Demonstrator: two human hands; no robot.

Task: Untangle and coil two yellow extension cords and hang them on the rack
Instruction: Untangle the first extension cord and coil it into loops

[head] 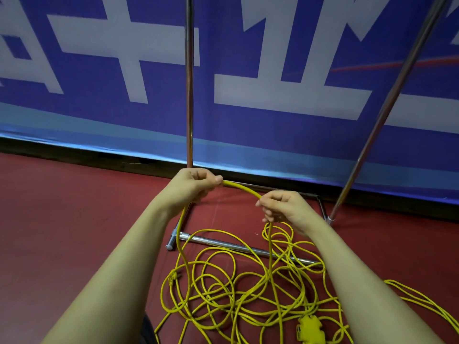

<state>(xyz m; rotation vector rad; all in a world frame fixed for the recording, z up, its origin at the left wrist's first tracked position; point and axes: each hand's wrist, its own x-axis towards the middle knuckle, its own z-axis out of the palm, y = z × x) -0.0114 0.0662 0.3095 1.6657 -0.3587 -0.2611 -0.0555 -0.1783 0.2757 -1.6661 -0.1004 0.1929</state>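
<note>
Blue banner (273,130), white characters unreadable; yellow cord (242,188) between both hands.

Both bare forearms extended forward; left hand (195,184) and right hand (282,206) each raised, fingers curled, pinching one yellow cord (242,187) arched between them

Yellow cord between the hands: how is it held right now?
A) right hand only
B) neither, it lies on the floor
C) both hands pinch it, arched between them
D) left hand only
C: the left hand and right hand each pinch the yellow cord, which arches between them.
</note>
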